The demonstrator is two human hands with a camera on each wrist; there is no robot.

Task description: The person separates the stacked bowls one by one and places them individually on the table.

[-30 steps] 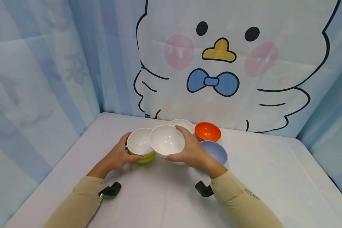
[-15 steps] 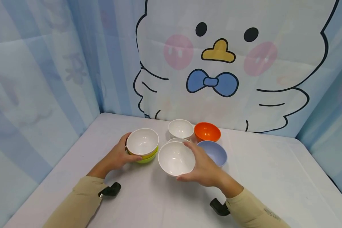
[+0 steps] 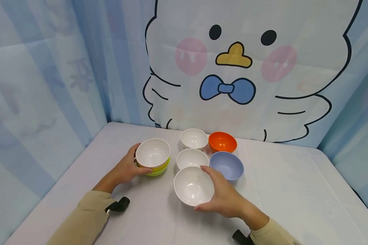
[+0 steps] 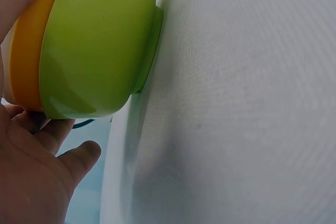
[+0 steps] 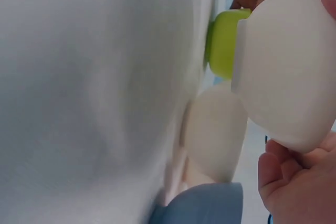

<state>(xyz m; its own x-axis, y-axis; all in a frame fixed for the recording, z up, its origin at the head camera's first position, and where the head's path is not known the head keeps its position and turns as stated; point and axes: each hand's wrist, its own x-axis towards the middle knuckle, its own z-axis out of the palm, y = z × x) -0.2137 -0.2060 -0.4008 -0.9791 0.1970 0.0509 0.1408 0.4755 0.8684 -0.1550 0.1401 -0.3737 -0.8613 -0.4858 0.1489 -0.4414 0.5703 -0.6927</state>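
My left hand [image 3: 125, 167] grips the side of a stack of nested bowls: a white bowl [image 3: 153, 153] on top, a yellow-orange bowl [image 4: 30, 51] under it and a green bowl [image 4: 100, 45] at the bottom. That stack stands on the table. Thumb and fingers of my right hand [image 3: 225, 195] hold another white bowl [image 3: 193, 186] by its sides, in front of the remaining bowls. In the right wrist view this held bowl [image 5: 289, 66] is raised off the tabletop, its foot toward the cloth.
Behind the held bowl sits a white bowl [image 3: 192, 158], with a second white bowl [image 3: 194, 138] farther back. To their right stand an orange bowl [image 3: 222, 142] and a blue bowl [image 3: 227, 165]. A white cloth covers the table [image 3: 294, 190]; printed curtains [image 3: 125, 68] surround it.
My right hand has brought its white bowl away from beside the stack, rightward and nearer to me, uncovering the white bowls behind. The left hand stays on the stack.
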